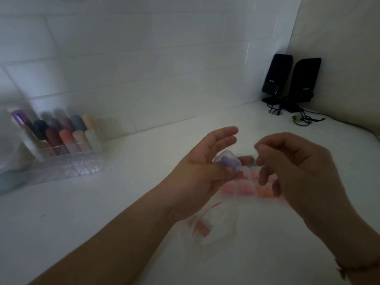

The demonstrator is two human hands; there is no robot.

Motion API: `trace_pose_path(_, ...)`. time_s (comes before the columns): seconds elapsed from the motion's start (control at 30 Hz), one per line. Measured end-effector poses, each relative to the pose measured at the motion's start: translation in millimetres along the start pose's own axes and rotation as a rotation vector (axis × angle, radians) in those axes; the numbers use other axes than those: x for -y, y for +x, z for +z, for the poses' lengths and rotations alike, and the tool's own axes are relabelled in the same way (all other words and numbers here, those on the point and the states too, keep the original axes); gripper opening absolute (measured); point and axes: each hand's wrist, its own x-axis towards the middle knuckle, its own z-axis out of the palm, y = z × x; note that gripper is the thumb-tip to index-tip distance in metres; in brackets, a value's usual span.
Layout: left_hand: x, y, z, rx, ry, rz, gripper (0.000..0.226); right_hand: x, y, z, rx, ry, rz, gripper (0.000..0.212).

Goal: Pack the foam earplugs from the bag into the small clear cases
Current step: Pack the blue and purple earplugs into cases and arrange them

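light: dim, cool grey | blur: motion smear on both hands and the clear organiser [61, 155] | shadows: soft | edges: wide-angle bend along bench [102, 212] rim

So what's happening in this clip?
A person is packing earplugs at a white counter. The left hand holds a small clear case with purple earplugs inside. The right hand hovers beside it, fingers curled; the blur hides whether it pinches anything. Pink and orange earplugs lie below the hands, near a clear bag.
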Motion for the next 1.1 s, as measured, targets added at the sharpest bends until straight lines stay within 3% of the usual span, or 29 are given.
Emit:
trace_pose_path(0.1, 1, -3, -2, 0.024, 0.263, 0.075, 0.081, -4, -3, 6, 0.184, -0.271, -0.027, 0.041)
trace_pose_path(0.13, 2, -4, -5, 0.042, 0.359, 0.117, 0.084, -2, -3, 8, 0.230, -0.280, -0.035, 0.043)
trace_pose_path(0.23, 4, -4, -7, 0.095, 0.604, 0.250, 0.084, -3, 0, 9, 0.260, -0.184, -0.029, 0.020)
trace_pose_path(0.3, 7, -3, 1, 0.028, 0.696, 0.320, 0.076, -7, 3, 7, 0.225, -0.160, -0.061, 0.008)
trace_pose_path(0.43, 6, 10, 16, -0.272, 0.971, 0.572, 0.040, -6, 10, -8, 0.090, 0.116, 0.121, 0.015)
trace_pose_path(0.53, -9, 30, 29, -0.213, 1.341, 0.683, 0.030, -7, 20, -33, 0.039, 0.228, 0.219, 0.020)
trace_pose_path(0.67, -20, 59, 63, -0.125, 1.414, 0.512, 0.036, -12, 33, -70, 0.021, 0.167, 0.259, 0.026)
trace_pose_path(0.77, -13, 84, 83, -0.032, 1.399, 0.472, 0.028, -22, 42, -105, 0.050, -0.003, 0.256, 0.026)
trace_pose_path(0.9, 18, 107, 104, 0.150, 1.466, 0.280, 0.026, -67, 59, -152, -0.261, -0.421, 0.202, 0.029)
trace_pose_path(0.97, 37, 116, 109, 0.214, 1.582, 0.205, 0.027, -90, 61, -166, -0.361, -0.469, 0.229, 0.022)
trace_pose_path(1.1, 60, 128, 112, 0.226, 1.619, 0.095, 0.025, -120, 59, -172, -0.378, -0.446, 0.278, 0.018)
